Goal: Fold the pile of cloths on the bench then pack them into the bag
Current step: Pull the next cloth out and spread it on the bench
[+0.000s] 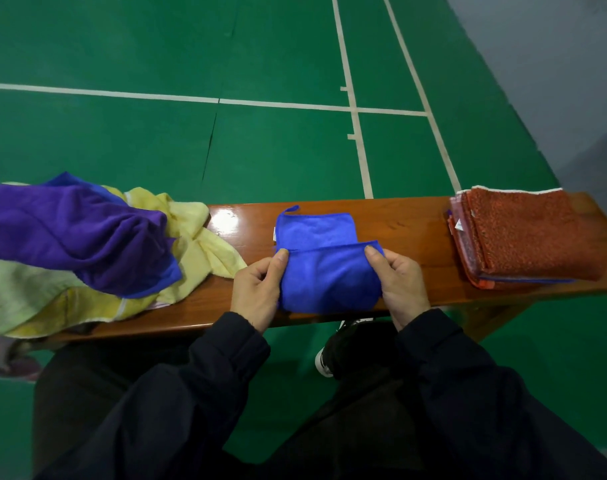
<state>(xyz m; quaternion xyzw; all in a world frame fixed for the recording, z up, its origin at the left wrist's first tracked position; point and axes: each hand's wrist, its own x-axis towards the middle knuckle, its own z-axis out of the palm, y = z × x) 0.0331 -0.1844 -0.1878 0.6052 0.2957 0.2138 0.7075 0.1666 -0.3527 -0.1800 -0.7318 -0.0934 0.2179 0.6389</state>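
A small blue cloth (324, 258) lies on the middle of the glossy wooden bench (409, 230), its near part doubled over the far part. My left hand (258, 289) pinches the folded edge at its left corner. My right hand (399, 282) pinches the same edge at its right corner. At the bench's left end lies an unfolded pile: a purple cloth (77, 233) on top of yellow cloths (198, 247). A stack of folded cloths (527, 233), a rust-red one on top, sits at the right end. No bag is clearly in view.
The bench stands on a green court floor (260, 64) with white lines. My dark trousers and a black-and-white shoe (329, 355) are below the bench's near edge. Something pale and pinkish (4, 358) shows under the pile at the far left.
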